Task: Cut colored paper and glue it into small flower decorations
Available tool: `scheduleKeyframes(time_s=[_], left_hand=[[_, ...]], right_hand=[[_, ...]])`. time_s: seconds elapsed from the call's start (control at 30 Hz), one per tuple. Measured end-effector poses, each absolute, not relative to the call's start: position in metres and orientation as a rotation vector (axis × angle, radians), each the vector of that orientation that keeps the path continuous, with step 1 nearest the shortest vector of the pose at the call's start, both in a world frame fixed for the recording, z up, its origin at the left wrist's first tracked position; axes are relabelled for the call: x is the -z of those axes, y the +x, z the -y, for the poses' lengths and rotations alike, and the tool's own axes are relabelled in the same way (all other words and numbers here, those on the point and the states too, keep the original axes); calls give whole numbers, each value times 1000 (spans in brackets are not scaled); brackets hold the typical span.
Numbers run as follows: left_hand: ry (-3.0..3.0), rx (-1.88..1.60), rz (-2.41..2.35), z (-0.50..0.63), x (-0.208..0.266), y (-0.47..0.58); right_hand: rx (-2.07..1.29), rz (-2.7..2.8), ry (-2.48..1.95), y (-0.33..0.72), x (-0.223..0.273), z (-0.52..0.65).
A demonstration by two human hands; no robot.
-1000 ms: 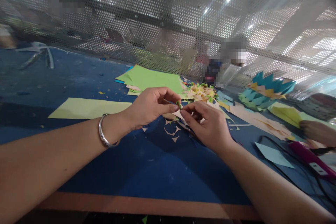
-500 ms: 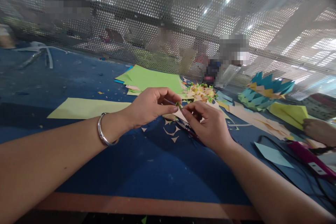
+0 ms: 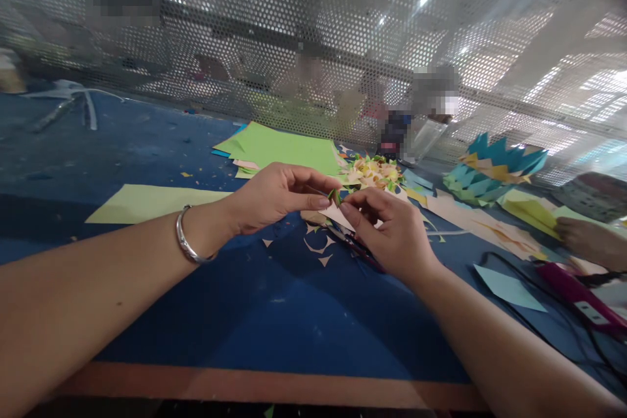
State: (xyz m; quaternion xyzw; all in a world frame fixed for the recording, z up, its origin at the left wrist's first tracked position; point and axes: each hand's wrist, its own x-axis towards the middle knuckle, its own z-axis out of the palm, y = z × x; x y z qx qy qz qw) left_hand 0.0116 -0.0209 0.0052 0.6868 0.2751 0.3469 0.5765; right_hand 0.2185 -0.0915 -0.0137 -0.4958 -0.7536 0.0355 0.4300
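Observation:
Between the fingertips of both hands is a small green paper piece (image 3: pixel 335 196), looking folded or curled. My left hand (image 3: pixel 281 199), with a silver bangle at the wrist, pinches its left side between thumb and finger. On its right side my right hand (image 3: pixel 385 225) pinches too, thumb against forefinger. Scissors (image 3: pixel 349 240) lie on the table under my right hand, partly hidden by it. Pale paper scraps (image 3: pixel 319 245) are scattered just below the hands. Behind them sits a pile of small curled paper pieces (image 3: pixel 375 172) in cream, green and yellow.
Green sheets (image 3: pixel 284 147) are stacked at the back, and a pale yellow strip (image 3: pixel 151 202) lies left. A teal paper crown (image 3: pixel 494 170) stands at right. Another person's hand (image 3: pixel 588 241) is by yellow paper at the right edge, near a purple power strip (image 3: pixel 575 297) with black cables.
My left hand has shifted slightly left, and the green piece shows a little more between the fingertips. At the right edge, the other person's hand has moved slightly left with the yellow paper.

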Motion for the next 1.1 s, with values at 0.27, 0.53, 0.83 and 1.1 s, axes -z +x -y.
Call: scheduleKeyframes(time_s=[0.27, 0.53, 0.83, 1.1], left_hand=[[1579, -822, -657, 21, -6, 12], [1638, -905, -592, 24, 7, 18], [1720, -932, -623, 23, 9, 18], [1733, -922, -650, 23, 9, 19]], right_hand=[[-96, 1879, -1243, 218, 13, 91], [-151, 1899, -1231, 214, 15, 92], [-159, 1901, -1218, 213, 16, 90], [-150, 1862, -1225, 214, 19, 89]])
